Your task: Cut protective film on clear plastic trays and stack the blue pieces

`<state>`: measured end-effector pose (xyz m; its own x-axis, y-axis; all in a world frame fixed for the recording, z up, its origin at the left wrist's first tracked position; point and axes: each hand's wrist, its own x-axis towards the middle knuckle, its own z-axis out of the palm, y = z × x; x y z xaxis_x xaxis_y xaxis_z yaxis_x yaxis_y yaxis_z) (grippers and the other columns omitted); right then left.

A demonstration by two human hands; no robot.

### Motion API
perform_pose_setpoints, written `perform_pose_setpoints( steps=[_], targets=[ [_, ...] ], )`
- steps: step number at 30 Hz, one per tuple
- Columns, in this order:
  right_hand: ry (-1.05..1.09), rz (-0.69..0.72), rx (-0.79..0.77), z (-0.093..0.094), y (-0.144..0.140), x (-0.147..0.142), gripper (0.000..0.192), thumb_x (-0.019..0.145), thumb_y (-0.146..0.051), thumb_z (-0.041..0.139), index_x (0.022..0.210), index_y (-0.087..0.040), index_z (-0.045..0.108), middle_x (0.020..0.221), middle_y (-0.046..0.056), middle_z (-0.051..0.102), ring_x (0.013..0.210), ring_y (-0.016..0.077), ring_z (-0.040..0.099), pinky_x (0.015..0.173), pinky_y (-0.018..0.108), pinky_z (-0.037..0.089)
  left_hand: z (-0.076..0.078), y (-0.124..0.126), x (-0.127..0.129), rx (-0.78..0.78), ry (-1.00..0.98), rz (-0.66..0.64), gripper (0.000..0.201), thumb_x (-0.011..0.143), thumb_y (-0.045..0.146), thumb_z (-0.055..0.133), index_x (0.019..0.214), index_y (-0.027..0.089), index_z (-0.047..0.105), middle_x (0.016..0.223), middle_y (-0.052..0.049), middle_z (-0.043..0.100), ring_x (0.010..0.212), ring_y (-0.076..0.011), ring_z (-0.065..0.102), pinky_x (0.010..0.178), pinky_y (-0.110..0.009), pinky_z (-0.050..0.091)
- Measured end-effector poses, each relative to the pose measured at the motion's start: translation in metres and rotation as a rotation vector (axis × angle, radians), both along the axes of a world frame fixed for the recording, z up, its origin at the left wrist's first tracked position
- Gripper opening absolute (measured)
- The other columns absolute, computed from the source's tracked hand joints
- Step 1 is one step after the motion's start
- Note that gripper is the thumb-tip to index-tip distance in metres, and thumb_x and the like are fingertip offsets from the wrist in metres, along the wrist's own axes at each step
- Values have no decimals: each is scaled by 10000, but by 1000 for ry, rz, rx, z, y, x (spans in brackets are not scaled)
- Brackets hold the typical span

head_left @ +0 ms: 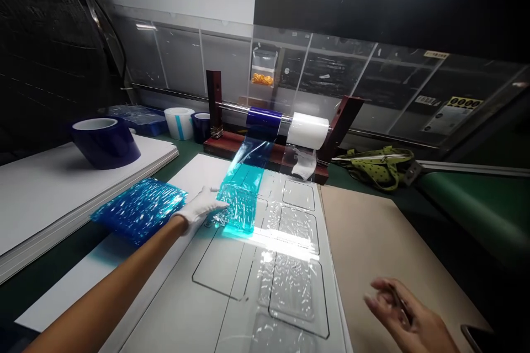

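Observation:
My left hand (199,208), in a white glove, is at the left edge of a translucent blue film strip (244,196), its thumb over the film and its other fingers partly behind it. The strip runs down from a dark blue roll (264,116) over a pale sheet with black rounded outlines (178,298). Clear bubbly pieces (290,284) lie along this sheet's right part. My bare right hand (408,317), slightly blurred, is curled above the brown board (364,220) around a thin, dark, metallic-looking thing whose kind I cannot make out.
A dark red stand (340,132) carries the blue roll and a white roll (308,130) on a rod. Stacked blue film pieces (143,209) lie left. A big blue roll (105,142) tops white sheets (37,193). A green bag (376,165) sits back right, a dark phone-like object (476,339) front right.

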<state>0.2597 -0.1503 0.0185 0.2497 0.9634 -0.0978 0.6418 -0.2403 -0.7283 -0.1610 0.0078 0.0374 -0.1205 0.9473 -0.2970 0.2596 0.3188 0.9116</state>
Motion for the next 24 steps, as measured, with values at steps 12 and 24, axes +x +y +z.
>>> perform_pose_setpoints(
  steps=[12, 24],
  targets=[
    [712, 367, -189, 37, 54, -207, 462, 827, -570, 543, 789, -120, 636, 782, 100, 730, 414, 35, 153, 408, 218, 121, 22, -84, -19, -30, -222, -22, 755, 687, 423, 787, 1274, 123, 419, 1319, -172, 543, 1054, -203, 637, 902, -288, 544],
    [669, 263, -124, -30, -104, -260, 473, 815, -634, 550, 620, -205, 518, 558, 41, 678, 559, 159, 575, 585, 265, 384, -38, -218, -56, -54, -130, 178, 565, 522, 486, 834, 754, 249, 375, 679, 39, 550, 722, -192, 635, 639, -300, 536]
  ],
)
